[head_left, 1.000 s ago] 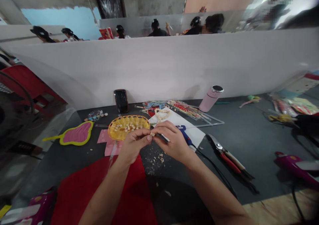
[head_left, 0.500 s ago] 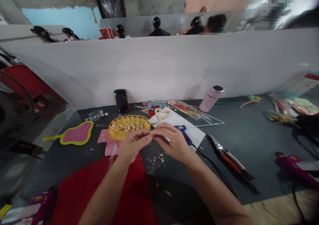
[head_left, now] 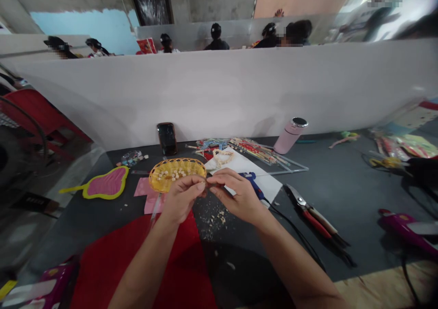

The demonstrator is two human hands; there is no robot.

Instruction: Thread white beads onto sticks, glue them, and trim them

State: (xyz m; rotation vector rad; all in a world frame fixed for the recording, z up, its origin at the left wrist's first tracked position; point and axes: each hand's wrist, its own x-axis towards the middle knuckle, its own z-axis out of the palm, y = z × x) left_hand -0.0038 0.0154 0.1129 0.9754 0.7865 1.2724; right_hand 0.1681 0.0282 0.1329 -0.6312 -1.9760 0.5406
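Left hand (head_left: 185, 198): mid-frame, thumb and forefinger together at the tips; whether a piece is pinched there, I cannot tell.
Right hand (head_left: 239, 195): just right of it, fingertips meeting the left's, thumb a little apart from the forefinger; its grip cannot be told.
Yellow basket (head_left: 156, 182): left of centre, beyond the left hand, holding small pale pieces (head_left: 178, 173).
Crumbs (head_left: 218, 217): scattered on the dark table (head_left: 246, 263), lower centre.
White paper (head_left: 273, 186): right of centre, partly under the blue glue gun (head_left: 251, 180).
Pruners (head_left: 316, 223): lying lower right.
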